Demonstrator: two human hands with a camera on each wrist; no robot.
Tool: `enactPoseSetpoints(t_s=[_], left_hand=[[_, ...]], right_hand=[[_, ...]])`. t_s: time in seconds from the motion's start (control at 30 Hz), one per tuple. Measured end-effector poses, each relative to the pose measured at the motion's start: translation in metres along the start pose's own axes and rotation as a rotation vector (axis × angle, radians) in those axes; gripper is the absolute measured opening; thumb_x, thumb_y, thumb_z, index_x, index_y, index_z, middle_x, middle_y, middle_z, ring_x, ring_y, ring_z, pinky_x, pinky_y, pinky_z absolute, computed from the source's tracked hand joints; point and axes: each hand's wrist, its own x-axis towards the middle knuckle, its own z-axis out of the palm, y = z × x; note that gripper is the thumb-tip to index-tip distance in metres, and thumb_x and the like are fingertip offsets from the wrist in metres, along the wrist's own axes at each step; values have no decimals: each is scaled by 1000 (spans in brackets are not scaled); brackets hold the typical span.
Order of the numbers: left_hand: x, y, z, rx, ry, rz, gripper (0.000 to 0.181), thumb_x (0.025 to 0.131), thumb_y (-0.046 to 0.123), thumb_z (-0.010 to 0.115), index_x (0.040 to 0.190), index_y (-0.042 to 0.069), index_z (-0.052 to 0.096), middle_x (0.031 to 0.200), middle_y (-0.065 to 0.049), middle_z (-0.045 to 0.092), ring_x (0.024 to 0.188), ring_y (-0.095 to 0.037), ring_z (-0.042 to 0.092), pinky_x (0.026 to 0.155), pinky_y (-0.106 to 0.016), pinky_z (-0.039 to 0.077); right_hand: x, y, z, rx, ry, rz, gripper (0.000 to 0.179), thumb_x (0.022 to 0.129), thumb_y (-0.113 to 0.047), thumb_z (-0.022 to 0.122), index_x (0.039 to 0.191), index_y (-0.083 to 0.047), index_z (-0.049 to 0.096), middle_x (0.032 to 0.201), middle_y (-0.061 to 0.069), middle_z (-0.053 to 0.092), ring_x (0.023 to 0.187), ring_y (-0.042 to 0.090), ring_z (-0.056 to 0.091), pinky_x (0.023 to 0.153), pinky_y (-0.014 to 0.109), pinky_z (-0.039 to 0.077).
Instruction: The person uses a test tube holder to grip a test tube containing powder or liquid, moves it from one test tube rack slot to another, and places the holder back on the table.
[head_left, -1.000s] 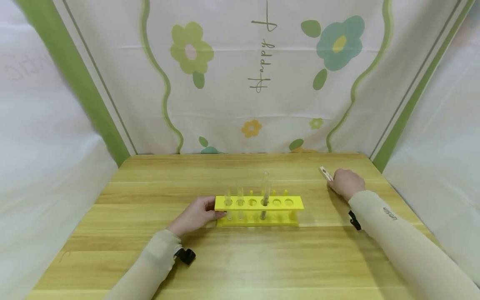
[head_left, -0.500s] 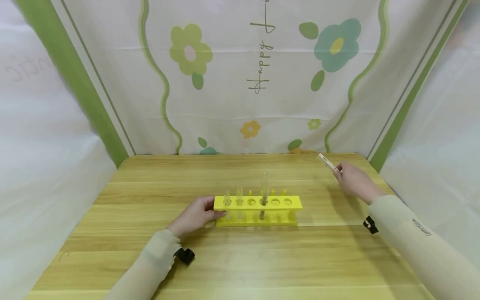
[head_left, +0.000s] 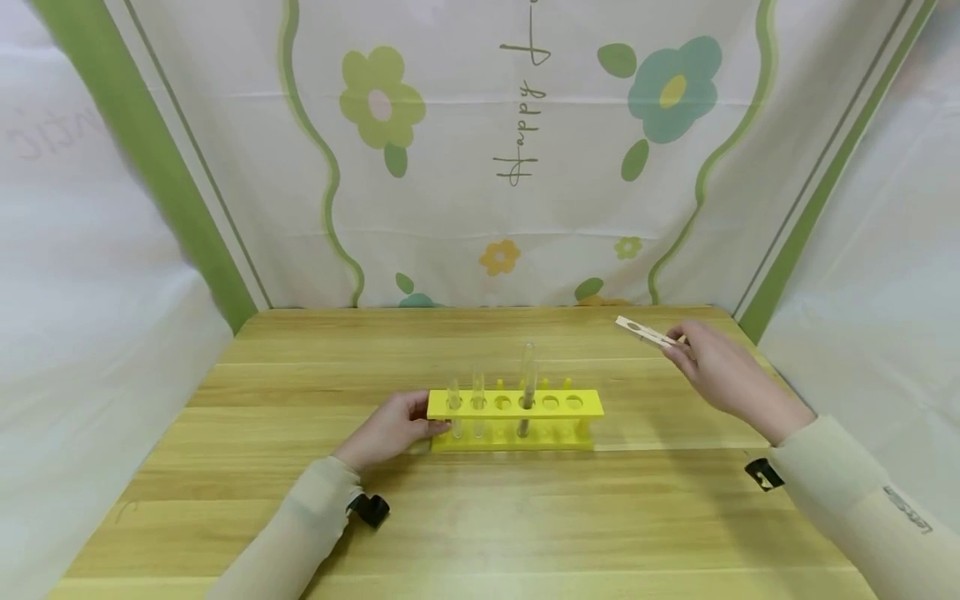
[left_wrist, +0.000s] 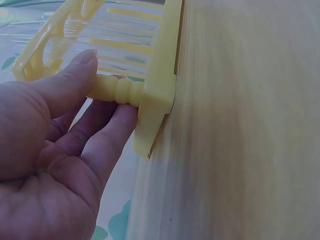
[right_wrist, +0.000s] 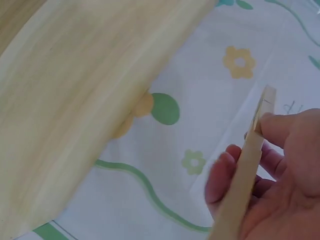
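Wooden clamp [head_left: 647, 332] is sitting in the right hand [head_left: 718, 368], pinched at its near end between thumb and fingers [right_wrist: 223, 176], hanging in the air above the right rear part of the bench [head_left: 300, 383]. Its free end is pointing left and slightly away from the person, roughly level. In the right wrist view the clamp [right_wrist: 246, 165] is showing as a pale flat wooden strip running up across the palm, thumb tip pressing on it near the top; flowered cloth backdrop [right_wrist: 200, 100] is filling the space behind it.

Yellow rack [head_left: 515, 417] is standing mid-bench, long side facing the person, well apart from the clamp. Left hand [head_left: 392, 429] is gripping the rack's left end: in the left wrist view the thumb and curled fingers [left_wrist: 107, 145] are closing round a ribbed yellow post [left_wrist: 116, 90] at the end plate, with the rack's foot resting on the wood.

Rack is carrying a row of round holes. One tall glass tube [head_left: 528, 387] is standing upright in a middle hole, sticking up well above the top plate. Two shorter glass tubes [head_left: 466, 404] are standing in the holes nearest the left hand. Holes to the right of the tall tube are looking unfilled, though clear glass is hard to make out at this size.

Both forearms are wearing pale sleeves [head_left: 862, 508], each with a dark strap at the wrist.
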Motion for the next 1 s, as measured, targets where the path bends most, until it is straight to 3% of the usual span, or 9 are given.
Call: enactPoseSetpoints(t_s=[0.3,0.63,0.77,1.0], left_hand=[[2,-1,-1,18,-4,7,28,95,24,69,122,18,67,111,1,71,98,-18,67,79,-33,54],[1,1,0,13,-5,11,29,95,23,69,123,18,67,112,1,71,100,-18,67,81,-33,54],[1,1,0,14,-4,8,28,95,22,70,123,17,67,112,2,71,100,-18,66,81,-33,54],[0,0,0,15,-2,8,27,95,22,69,122,18,67,112,2,71,100,-18,66,81,-33,54]], right_hand=[[-15,-25,-8,-28,54,-75,26,101,-20,61,112,3,66,95,13,63,76,22,56,63,41,46],[-17,-49,-16,-75,125,-193,10,96,-16,67,90,-9,67,66,-10,49,57,9,40,54,29,36],[-16,-58,-20,-103,161,-240,8,91,-11,72,97,-5,68,72,-7,56,61,11,47,59,36,44],[-11,-73,-19,-105,158,-238,14,92,-8,70,103,-1,67,82,3,67,66,19,60,62,43,52]])
